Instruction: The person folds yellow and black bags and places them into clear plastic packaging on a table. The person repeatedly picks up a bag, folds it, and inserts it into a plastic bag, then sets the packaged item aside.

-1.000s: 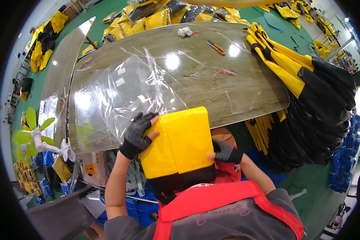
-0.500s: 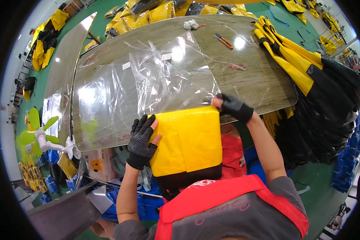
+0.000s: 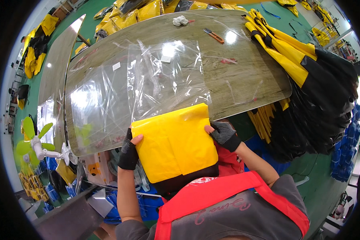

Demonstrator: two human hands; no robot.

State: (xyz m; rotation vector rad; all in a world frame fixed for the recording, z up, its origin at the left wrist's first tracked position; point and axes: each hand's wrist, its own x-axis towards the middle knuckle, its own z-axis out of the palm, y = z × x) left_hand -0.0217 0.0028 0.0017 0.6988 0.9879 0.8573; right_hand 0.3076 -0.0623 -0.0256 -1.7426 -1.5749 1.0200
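Note:
A folded yellow sheet-like bundle with a black lower end (image 3: 174, 146) spans the space between my hands, at the near edge of the table. My left hand (image 3: 129, 151), in a black fingerless glove, grips its left side, with the thumb on top and the other fingers hidden beneath. On the right side my right hand (image 3: 224, 135), gloved the same way, pinches the bundle's edge with its thumb on the yellow face. Just beyond lies a clear plastic bag (image 3: 170, 80) with a small white label, flat on the wood-grain table (image 3: 252, 86).
An orange-handled cutter (image 3: 214, 36) and a crumpled white wad (image 3: 180, 20) lie toward the far side. Yellow and black garments (image 3: 300, 76) drape over the right end. A green-bladed fan (image 3: 38, 140) stands at the left edge. Yellow packages (image 3: 136, 14) are piled beyond.
My right hand has come down from the bundle's far right corner to its right side. My left hand has slid from the top face to grip the left edge. The bundle has shifted left.

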